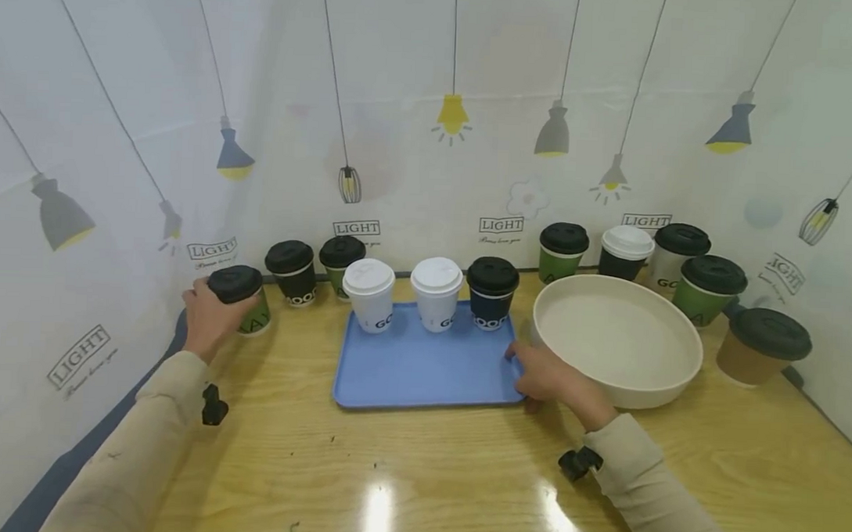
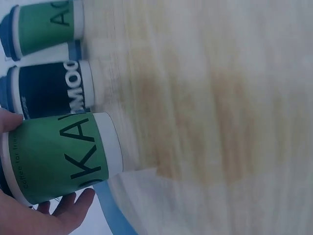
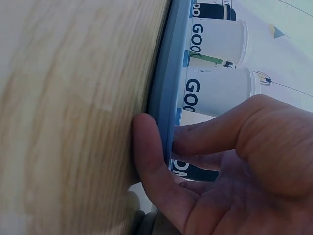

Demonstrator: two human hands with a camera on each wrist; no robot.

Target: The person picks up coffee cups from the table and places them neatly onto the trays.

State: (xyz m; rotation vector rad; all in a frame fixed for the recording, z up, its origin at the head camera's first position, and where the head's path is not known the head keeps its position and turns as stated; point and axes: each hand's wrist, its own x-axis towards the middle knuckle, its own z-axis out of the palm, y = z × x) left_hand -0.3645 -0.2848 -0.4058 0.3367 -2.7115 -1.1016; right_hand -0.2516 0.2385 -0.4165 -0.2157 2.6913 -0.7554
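One person's two hands, in beige sleeves, at a wooden table (image 1: 362, 483). Listed as I see them from here:

Left hand (image 1: 211, 319): fingers wrapped round a green cup (image 1: 257, 316) with a black lid, at the table's far left; whether its base touches the wood, I cannot tell.

Right hand (image 1: 545, 373): pinching the right rim of a blue tray (image 1: 429, 376), toward the near corner, digits on both faces of the edge. The tray occupies the middle of the table.

On the tray, along its far side, left to right: one white cup (image 1: 370, 305), a second white cup (image 1: 436, 305), both white-lidded; one navy cup (image 1: 491, 306), black-lidded.

Beyond the held cup, to its right: one dark cup (image 1: 295, 283), one smaller-looking green-sleeved cup (image 1: 337, 278), both black-lidded.

Right of the tray: one round cream dish (image 1: 617, 335); five lidded cups around its far and right sides, the rightmost a brown cup (image 1: 750, 359).

Far side: a pale backdrop (image 1: 419, 54) printed with hanging lamps.
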